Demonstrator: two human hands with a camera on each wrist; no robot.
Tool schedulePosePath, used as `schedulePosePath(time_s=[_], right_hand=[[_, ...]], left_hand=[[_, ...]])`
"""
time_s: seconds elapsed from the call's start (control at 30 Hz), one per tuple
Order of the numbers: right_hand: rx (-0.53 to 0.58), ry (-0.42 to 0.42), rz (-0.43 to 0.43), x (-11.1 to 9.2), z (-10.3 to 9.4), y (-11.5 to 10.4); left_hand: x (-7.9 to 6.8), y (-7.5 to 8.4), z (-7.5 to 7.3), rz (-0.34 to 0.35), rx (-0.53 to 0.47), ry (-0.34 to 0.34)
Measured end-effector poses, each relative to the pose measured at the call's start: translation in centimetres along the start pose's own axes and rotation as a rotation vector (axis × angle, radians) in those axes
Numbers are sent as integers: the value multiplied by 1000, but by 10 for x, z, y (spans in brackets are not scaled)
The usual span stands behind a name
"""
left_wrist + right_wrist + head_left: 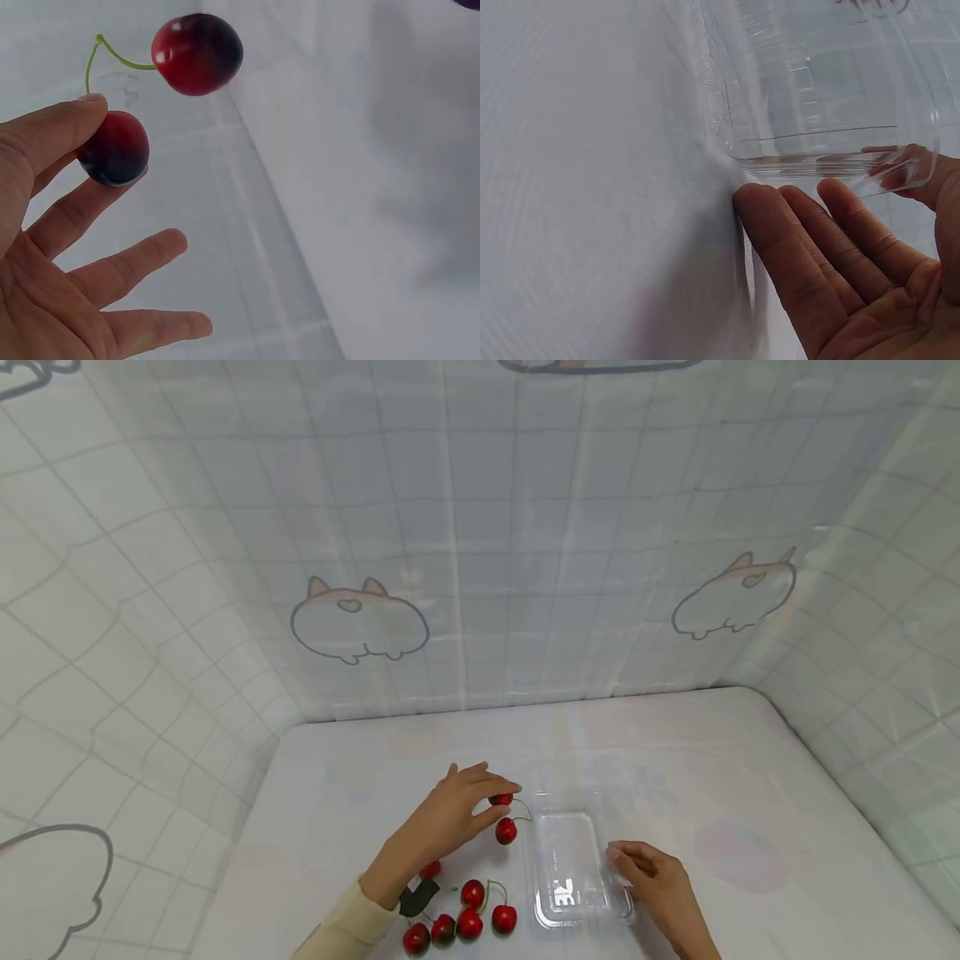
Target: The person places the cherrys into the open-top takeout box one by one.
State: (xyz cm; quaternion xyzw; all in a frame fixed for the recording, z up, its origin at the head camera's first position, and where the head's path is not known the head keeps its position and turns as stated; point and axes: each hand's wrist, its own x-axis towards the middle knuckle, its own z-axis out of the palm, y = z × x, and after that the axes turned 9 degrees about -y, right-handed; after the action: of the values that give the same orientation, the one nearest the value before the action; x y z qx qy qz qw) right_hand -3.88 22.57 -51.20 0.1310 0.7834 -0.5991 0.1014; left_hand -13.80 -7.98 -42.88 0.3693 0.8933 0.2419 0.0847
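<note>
My left hand (450, 810) pinches a dark red cherry (116, 150) between thumb and index finger, while the other fingers spread apart. A green forked stem joins it to a second cherry (197, 56), which hangs free of the fingers. In the head view, this pair is just left of a clear plastic box (573, 860). My right hand (656, 881) grips the box's right side. The right wrist view shows its thumb seen through the clear wall (817, 90) and the fingers outside, low by the table. No cherry shows inside the box.
Several more cherries (469, 924) with stems lie near the front of the white table (360, 802), left of the box and partly behind the left forearm. A dark piece (418, 897) sits by the left wrist. Grid-patterned curtains (510, 568) enclose the table.
</note>
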Motion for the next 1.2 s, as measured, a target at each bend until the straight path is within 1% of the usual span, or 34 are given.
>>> schedulePosePath(time_s=[0.13,0.23,0.4,0.53,0.73,0.9,1.03,1.2], right_hand=[[-3,1,-3,-1,0,0],[1,4,-2,-2,1,0],[-2,20,-4,-2,4,2],[-14,22,-13,-3,6,5],[-40,15,-28,-3,5,7],[-32,12,-22,-2,5,6],[-28,12,-26,-2,5,6],[-22,15,-30,-2,5,8]], left_hand=[[11,12,-1,39,10,-10],[18,21,2,69,23,-28],[29,33,13,110,39,-65],[36,40,25,133,53,-100],[46,45,45,147,78,-138],[52,42,63,149,115,-171],[53,41,73,151,170,-171],[52,42,83,148,239,-180]])
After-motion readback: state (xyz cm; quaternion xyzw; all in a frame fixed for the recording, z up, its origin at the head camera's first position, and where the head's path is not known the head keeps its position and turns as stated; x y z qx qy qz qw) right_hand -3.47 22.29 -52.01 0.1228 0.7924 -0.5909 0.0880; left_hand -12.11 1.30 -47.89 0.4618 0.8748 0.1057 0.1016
